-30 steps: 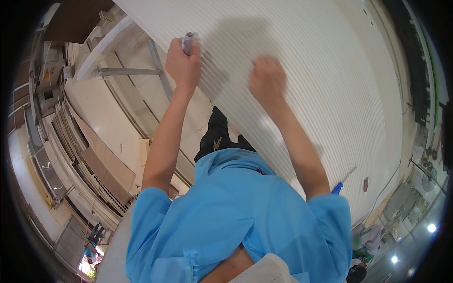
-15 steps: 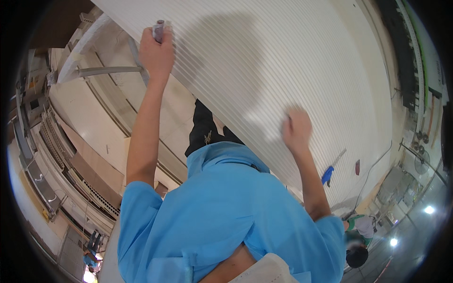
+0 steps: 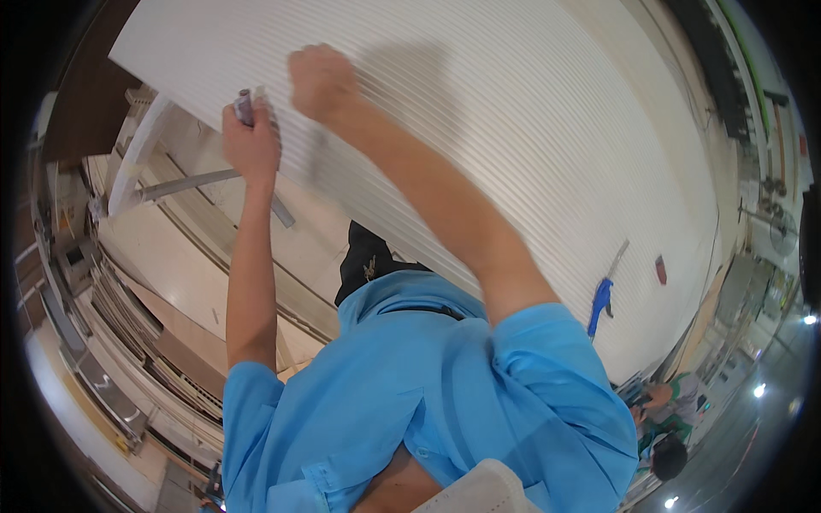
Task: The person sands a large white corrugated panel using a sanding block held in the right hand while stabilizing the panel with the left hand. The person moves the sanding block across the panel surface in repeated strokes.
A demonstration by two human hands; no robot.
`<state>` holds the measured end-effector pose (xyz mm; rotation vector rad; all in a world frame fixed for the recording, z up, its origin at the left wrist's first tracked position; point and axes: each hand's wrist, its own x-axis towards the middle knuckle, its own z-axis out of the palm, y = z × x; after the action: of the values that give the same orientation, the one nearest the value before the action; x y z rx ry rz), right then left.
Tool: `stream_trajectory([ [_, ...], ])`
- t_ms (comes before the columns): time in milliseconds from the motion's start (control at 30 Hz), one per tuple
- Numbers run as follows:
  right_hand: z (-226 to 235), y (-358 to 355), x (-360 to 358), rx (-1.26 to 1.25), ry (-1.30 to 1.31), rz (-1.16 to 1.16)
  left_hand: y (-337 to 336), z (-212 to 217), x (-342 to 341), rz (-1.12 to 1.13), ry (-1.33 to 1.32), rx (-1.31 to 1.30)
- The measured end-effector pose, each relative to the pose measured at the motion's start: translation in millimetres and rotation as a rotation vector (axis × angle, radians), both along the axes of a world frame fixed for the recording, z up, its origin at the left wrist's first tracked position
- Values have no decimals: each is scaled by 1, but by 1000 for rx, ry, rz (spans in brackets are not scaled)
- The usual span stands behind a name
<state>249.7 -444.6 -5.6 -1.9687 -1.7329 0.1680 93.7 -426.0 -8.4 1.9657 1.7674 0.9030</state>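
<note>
A large white ribbed panel (image 3: 547,145) lies under both hands, sloping from upper left to lower right. My left hand (image 3: 250,145) is closed around a small greyish-purple cylinder (image 3: 245,107), held near the panel's left edge. Its dark round end sticks up past the thumb, and a pale scrap shows beside it. My right hand (image 3: 323,81) is a closed fist over the ribs, just right of the left hand; whatever it may hold is hidden. Farther right on the panel lie a blue-handled tool with a thin grey bar (image 3: 602,299) and a small dark red piece (image 3: 660,269).
Grey metal bars (image 3: 192,184) and long boards (image 3: 162,265) lie below the panel at left. A dark brown board (image 3: 94,94) stands at the upper left. At the lower right, another person (image 3: 671,419) is beyond the panel's end. A fan (image 3: 782,231) stands farther right.
My right hand has swept left and up across the panel, ending beside the left. My left hand, still gripping the cylinder, has shifted left and nearer. The whole view has turned slightly.
</note>
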Motion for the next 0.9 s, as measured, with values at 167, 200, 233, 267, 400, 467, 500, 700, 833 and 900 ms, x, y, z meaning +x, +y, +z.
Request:
stream_trajectory([
  [167,3,-133,30,-99,-53,-105,6,-5,-3,-42,39,95],
  [200,3,-184,47,-149,-92,-108,5,-6,-5,-33,39,93],
  [233,7,-242,66,-268,-91,-104,4,-7,-7,-33,25,82],
  [267,13,-290,76,-38,-91,-135,6,-8,-6,-26,5,70],
  [400,34,-384,96,-71,148,-299,7,-6,-4,0,75,77],
  [467,35,-381,96,-98,240,-288,6,-4,-3,8,57,55],
  [500,34,-374,95,-48,234,-276,6,-2,-3,10,43,52],
  [700,22,-340,89,3,211,-269,4,1,-1,9,62,33],
  [833,29,-337,86,-83,38,-214,3,0,-2,5,38,49],
  [900,29,-334,83,-87,-43,-200,2,0,-2,1,13,37],
])
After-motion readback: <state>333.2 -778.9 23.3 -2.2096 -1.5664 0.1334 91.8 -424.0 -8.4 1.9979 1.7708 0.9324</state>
